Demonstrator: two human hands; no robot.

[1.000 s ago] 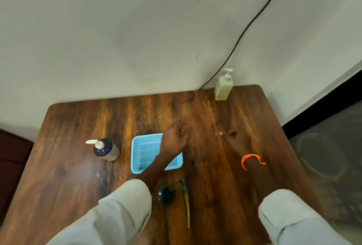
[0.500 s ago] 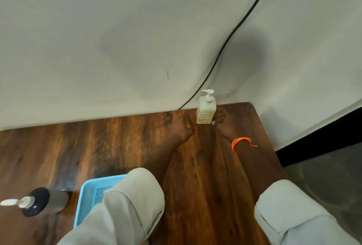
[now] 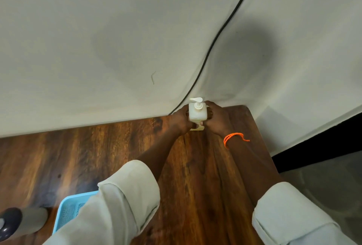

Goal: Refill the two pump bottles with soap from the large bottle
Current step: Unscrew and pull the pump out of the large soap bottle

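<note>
our one head view, looking forward-down from above the hands (image 3: 197,121), table corner (image 3: 241,111) just beyond, wall filling the top

I clasp the cream pump bottle (image 3: 197,112) between my left hand (image 3: 181,120) and right hand (image 3: 216,120) at the wooden table's (image 3: 117,156) far corner by the wall.

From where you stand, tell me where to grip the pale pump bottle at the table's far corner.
Grip the pale pump bottle by its flat-sided body, below the pump head, one hand from each side, as the left hand and right hand do now. It stands upright near the wall, so come from the front; the thin nozzle likely gives a poor hold.
</note>
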